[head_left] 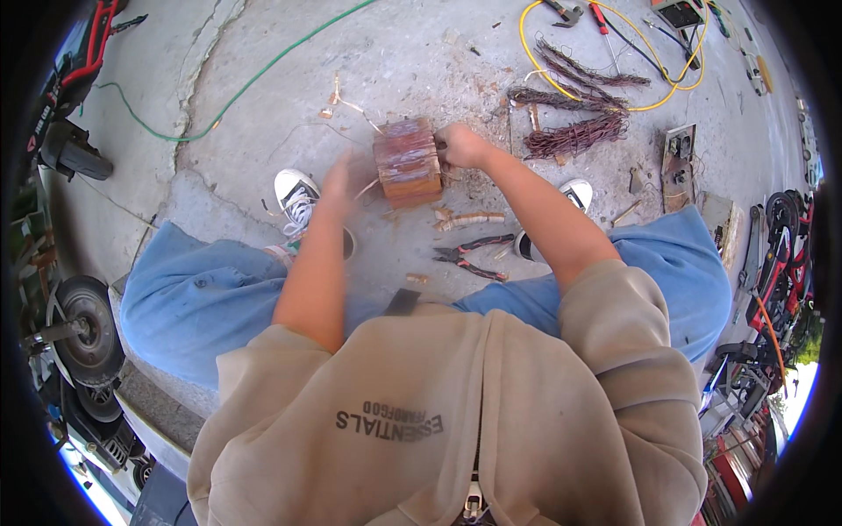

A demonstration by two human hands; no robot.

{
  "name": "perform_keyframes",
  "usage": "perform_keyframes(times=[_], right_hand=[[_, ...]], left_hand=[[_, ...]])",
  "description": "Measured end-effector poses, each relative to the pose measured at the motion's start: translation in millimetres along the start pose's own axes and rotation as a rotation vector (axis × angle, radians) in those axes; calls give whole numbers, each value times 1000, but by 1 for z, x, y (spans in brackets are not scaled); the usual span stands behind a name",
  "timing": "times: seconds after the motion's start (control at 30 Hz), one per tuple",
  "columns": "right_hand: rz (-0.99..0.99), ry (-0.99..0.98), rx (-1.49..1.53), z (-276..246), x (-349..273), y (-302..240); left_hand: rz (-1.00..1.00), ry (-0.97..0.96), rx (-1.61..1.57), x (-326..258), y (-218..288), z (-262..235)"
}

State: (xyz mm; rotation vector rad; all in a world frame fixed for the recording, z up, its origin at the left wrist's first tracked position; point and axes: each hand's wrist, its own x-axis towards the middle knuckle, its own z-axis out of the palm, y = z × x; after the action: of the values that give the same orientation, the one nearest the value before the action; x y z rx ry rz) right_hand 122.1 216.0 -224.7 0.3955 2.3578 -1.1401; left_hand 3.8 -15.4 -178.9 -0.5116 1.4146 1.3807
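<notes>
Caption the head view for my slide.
Right hand at a reddish-brown block, left hand blurred beside it, pliers nearby.

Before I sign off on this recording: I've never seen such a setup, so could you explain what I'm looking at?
There is no machine here, only a person's two bare hands. The single picture comes from a wide fisheye camera worn on the head and looking down, so straight edges bend near the rim.

On the concrete floor, between the shoes, sits a brown, layered block. The right hand is at its right side; exactly what its grip closes on is hidden. The left hand is blurred beside the block's left side, so I can't tell whether it holds anything.

Nearer the body lie pliers. Farther off to the right are bundles of dark wire and a red-handled screwdriver.
</notes>
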Motion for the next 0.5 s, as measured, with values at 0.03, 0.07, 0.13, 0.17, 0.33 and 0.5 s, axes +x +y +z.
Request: perform_keyframes(times=[0.03, 0.07, 0.13, 0.17, 0.33, 0.5], right_hand=[[35, -13, 157, 7, -1, 4], [71, -26, 316, 13, -4, 9], [96, -45, 544, 13, -5, 12], [93, -47, 621, 12, -7, 13], [168, 30, 537, -19, -10, 5], [17, 322, 465, -67, -14, -24]], left_hand=[[-13, -47, 64, -8, 3, 1], [-26, -95, 129, -11, 3, 1], [-41, -175, 544, 4, 0, -11], [-54, -217, 753, 12, -4, -17], [116, -228, 1090, -1, 10, -7], [304, -325, 1336, -7, 19, -21]])
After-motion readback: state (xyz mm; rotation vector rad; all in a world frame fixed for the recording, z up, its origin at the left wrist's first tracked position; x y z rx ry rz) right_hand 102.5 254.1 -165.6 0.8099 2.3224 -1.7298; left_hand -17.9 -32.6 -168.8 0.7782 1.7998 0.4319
